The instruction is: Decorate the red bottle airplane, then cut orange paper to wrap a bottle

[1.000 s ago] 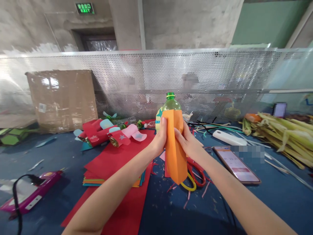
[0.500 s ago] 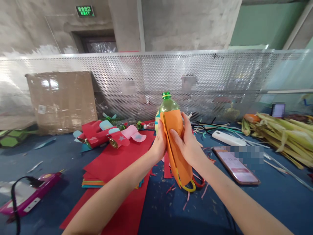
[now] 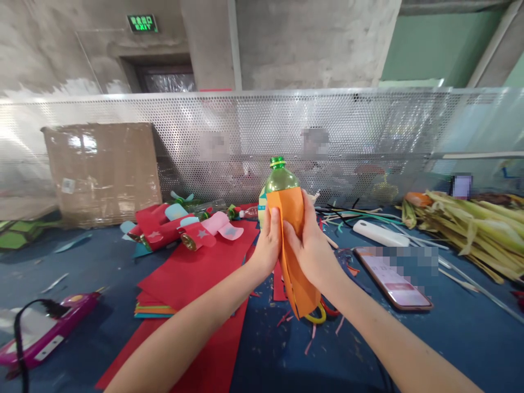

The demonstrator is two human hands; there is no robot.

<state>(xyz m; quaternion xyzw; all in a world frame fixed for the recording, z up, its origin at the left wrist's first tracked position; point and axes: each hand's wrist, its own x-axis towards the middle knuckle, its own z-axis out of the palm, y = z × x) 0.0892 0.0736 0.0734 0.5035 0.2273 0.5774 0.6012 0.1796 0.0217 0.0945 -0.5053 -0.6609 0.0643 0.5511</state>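
Note:
A green plastic bottle (image 3: 282,179) stands upright, leaning slightly, between my two hands above the table. Orange paper (image 3: 301,289) is wrapped around its body, leaving the capless neck and shoulder bare. My left hand (image 3: 268,240) grips the wrapped bottle from the left, its fingers against the paper's upright edge. From the right, my right hand (image 3: 313,248) closes around it, thumb pressed on the front of the paper. A seam runs down the front, with a slit showing lower down. Behind the paper's lower end, yellow and red scissor handles (image 3: 317,314) lie partly hidden.
Red paper sheets (image 3: 200,267) lie on a stack of coloured paper at left, with red paper-covered bottle crafts (image 3: 164,226) behind. A phone (image 3: 393,278), a white tool (image 3: 380,233) and corn husks (image 3: 470,229) are at right. A purple power strip (image 3: 53,327) sits front left.
The paper's edges have come closer together at the front, narrowing the upper gap over the bottle. My left fingers have shifted onto the paper's edge; my right hand keeps its hold.

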